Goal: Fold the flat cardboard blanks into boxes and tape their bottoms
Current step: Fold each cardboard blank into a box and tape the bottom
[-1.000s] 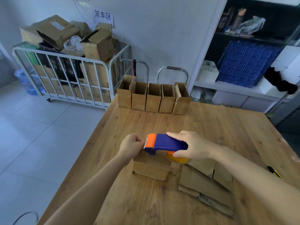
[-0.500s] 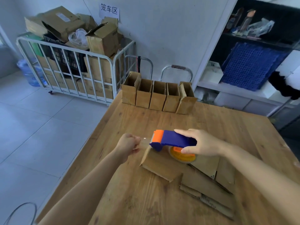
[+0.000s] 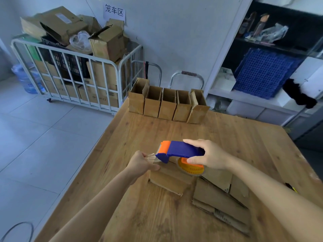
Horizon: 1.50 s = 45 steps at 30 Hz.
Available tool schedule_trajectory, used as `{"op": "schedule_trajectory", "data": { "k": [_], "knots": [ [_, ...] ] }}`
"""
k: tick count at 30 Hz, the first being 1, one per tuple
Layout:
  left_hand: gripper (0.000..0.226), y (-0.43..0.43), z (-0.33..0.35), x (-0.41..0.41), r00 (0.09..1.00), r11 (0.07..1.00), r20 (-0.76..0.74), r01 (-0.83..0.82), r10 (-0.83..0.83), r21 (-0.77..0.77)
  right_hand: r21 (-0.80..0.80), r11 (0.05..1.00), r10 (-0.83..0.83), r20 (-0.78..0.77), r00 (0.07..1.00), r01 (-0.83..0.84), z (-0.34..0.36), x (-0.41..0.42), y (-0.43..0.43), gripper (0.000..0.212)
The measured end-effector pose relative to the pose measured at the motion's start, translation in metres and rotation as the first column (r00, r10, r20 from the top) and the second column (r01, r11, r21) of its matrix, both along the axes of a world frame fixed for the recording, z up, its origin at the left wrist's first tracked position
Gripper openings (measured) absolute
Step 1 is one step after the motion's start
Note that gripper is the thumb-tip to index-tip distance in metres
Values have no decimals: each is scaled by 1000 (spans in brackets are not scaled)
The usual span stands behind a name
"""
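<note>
Along the far edge of the wooden table (image 3: 227, 137) we are looking at a row of five folded boxes (image 3: 167, 105), standing upright side by side and touching, their top flaps open (only bare cardboard walls are showing inside). Beyond the table's far left corner a white wire cage cart (image 3: 104, 77) is standing on the tiled floor (image 3: 43, 137). It is holding brown cartons, a black crate (image 3: 70, 63) and a crumpled clear bag (image 3: 79, 41), with more cartons piling above its rim.

Nearer to us, the box being taped (image 3: 171, 179) is lying on the table in front of the person, both hands working over it. The right hand (image 3: 208, 156) is curling its fingers and thumb round the blue and orange tape dispenser (image 3: 181, 151), holding it just above the box, the orange tape roll (image 3: 192, 167) hanging beneath. The left hand (image 3: 139, 163) is pinching the free end of the clear tape strip (image 3: 152, 157) running from the dispenser's orange nose, at the box's left end. Just right of the box, a stack of flat blanks (image 3: 218, 198) is lying on the wood.

On the white wall above the cart a paper sign (image 3: 114, 11) is hanging. A blue water bottle (image 3: 26, 79) is standing on the floor left of the cart, and on the right a blue perforated panel (image 3: 265, 72) is leaning on a shelf (image 3: 244, 98).
</note>
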<state>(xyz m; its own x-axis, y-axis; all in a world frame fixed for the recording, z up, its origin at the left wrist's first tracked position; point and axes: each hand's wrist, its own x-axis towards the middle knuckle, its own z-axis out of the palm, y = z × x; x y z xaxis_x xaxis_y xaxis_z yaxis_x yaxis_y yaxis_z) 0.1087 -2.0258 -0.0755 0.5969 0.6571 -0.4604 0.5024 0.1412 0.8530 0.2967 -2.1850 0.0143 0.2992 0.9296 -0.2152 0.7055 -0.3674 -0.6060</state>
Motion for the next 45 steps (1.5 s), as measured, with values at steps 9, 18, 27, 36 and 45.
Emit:
{"op": "schedule_trajectory", "data": {
  "k": [9,18,27,36,45],
  "knots": [
    [84,11,15,14,979,950,-146,178,-144,257,3,998,-65,-77,995,65,1,3,-7,71],
    [82,23,19,20,931,944,-233,313,-283,107,-35,998,-54,78,995,57,2,-4,-4,77],
    [12,30,-7,22,985,941,113,-86,129,-328,-59,997,-34,102,994,40,1,-7,-5,77],
    [4,5,-34,29,966,914,110,-181,235,-363,-69,996,-43,72,996,48,0,-9,-5,77],
    [7,-6,-21,33,950,932,53,-290,307,-216,-87,996,-15,103,995,24,2,-14,-5,76]
  ]
}}
